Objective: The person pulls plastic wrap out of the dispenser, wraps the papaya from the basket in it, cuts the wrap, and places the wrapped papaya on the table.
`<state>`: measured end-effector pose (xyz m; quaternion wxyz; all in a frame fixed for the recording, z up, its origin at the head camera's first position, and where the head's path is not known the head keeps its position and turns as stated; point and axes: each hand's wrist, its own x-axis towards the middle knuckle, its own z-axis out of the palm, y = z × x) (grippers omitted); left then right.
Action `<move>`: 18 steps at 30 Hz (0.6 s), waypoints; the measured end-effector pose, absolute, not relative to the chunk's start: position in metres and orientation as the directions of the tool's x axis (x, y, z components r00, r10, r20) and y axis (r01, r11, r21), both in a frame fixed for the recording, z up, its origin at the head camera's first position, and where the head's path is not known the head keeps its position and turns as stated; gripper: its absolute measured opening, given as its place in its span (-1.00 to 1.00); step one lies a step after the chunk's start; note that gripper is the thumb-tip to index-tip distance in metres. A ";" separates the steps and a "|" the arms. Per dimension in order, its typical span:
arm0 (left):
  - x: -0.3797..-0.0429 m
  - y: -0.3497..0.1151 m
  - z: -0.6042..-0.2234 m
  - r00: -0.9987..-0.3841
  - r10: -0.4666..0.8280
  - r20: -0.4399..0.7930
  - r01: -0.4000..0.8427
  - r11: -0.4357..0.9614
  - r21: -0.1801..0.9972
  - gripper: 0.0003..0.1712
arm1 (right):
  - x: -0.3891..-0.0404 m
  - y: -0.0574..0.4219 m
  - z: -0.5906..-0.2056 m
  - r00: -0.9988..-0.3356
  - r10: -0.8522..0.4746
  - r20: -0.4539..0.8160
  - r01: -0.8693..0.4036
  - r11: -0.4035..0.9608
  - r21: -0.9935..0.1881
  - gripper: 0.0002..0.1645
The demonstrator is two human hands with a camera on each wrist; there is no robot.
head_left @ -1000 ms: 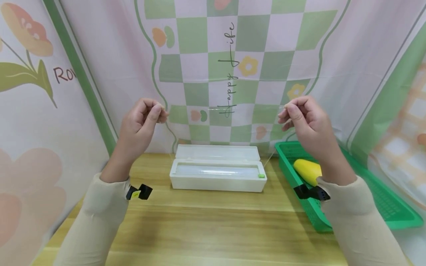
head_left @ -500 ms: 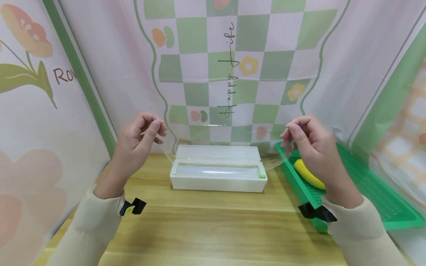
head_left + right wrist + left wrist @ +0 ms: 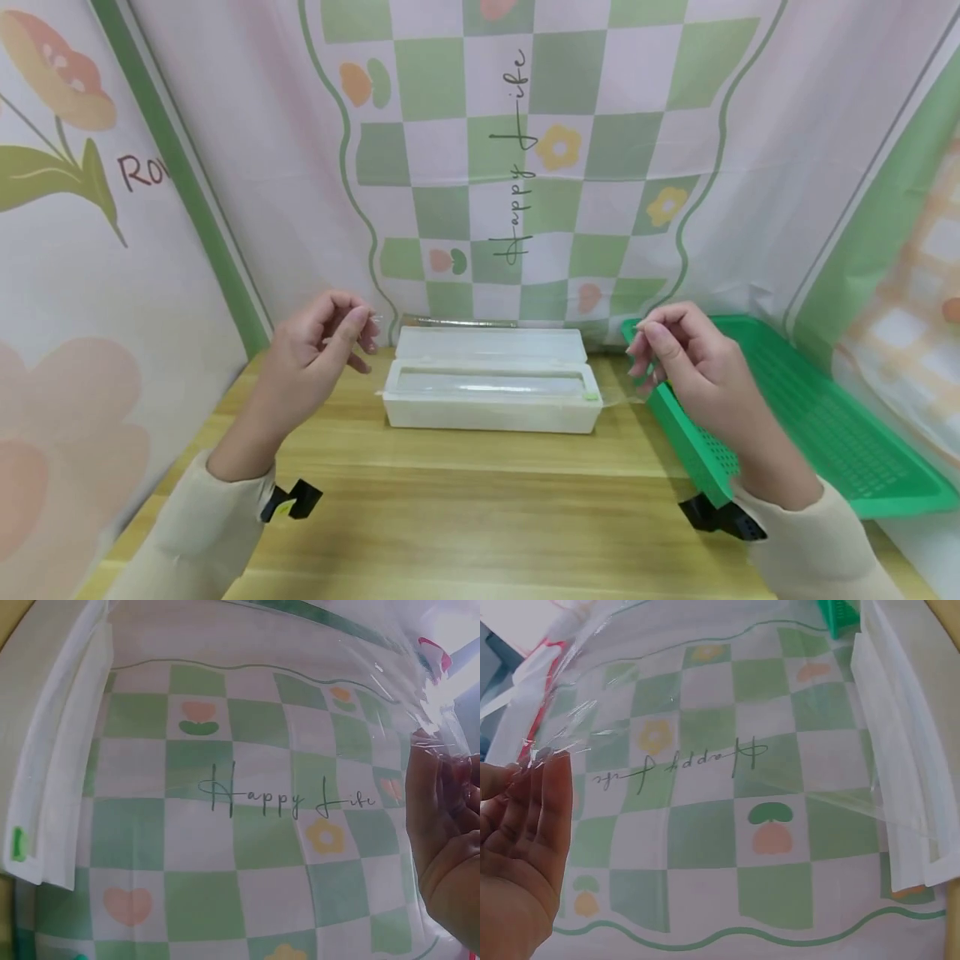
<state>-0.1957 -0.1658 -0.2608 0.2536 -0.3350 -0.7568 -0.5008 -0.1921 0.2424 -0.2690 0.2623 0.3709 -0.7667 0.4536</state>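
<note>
A sheet of clear cling film stretches between my two hands and runs down to a white dispenser box on the table. My left hand pinches one corner of the film between thumb and fingertips, left of and a little above the box. On the other side, my right hand pinches the opposite corner the same way. The box's lid is tipped back, showing the clear roll inside. A small green slider sits at the box's right end.
A green perforated basket stands on the right, partly behind my right hand and forearm. Patterned cloth hangs behind the box and along both sides. The wooden table extends in front of the box.
Both hands have come down toward the box, still pinching the film, whose shiny edge has dropped to just behind the lid. The yellow item in the basket is now mostly hidden behind my right hand.
</note>
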 end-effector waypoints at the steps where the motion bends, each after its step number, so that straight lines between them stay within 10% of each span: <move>1: -0.195 -0.166 -0.263 -0.654 0.260 0.711 0.756 0.275 0.595 -0.87 | -0.191 0.243 -0.271 -0.590 -0.337 0.734 -0.805 0.310 -0.505 -0.83; 18: -0.195 -0.200 -0.328 -0.727 0.532 0.434 0.629 0.265 0.731 -0.80 | -0.182 0.260 -0.315 -0.660 -0.595 0.459 -0.656 0.160 -0.737 -0.70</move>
